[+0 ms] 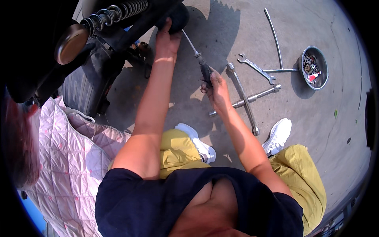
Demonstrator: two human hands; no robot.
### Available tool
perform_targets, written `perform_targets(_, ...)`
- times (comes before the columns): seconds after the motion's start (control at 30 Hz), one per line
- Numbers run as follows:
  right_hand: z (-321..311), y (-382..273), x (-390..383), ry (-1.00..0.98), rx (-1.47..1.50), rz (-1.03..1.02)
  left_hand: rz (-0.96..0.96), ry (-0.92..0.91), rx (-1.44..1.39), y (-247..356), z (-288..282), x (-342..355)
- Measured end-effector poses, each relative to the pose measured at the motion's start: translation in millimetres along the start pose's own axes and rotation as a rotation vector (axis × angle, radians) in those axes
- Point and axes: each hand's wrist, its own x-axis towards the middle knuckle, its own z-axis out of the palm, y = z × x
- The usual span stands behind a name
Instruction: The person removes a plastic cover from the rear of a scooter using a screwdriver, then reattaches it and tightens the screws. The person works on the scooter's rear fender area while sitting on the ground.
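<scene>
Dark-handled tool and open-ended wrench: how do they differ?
The dark-handled tool is in the right hand; the open-ended wrench lies on the ground. The tool has a thick dark grip and thin shaft; the wrench is bare silvery metal with an open jaw at one end. Both are long and show bright metal.

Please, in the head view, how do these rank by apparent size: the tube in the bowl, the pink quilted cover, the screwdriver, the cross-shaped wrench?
From largest:
1. Pink quilted cover
2. Cross-shaped wrench
3. Screwdriver
4. Red-and-white tube
</scene>
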Motion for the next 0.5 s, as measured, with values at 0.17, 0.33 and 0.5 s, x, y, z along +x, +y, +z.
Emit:
perform_targets(0.17,9,7,-3,0.081,-0.115,-0.113,-0.003,0.016,-0.056,-4,11,-4)
perform_targets(0.33,4,2,7,-0.004,0.091,0.029,0.008,-0.033,-0.205,-4,7,-1)
perform_targets(0.5,-26,4,21,0.077,0.698,0.446,-0.079,-0.075,-0.315,-4,-1,8)
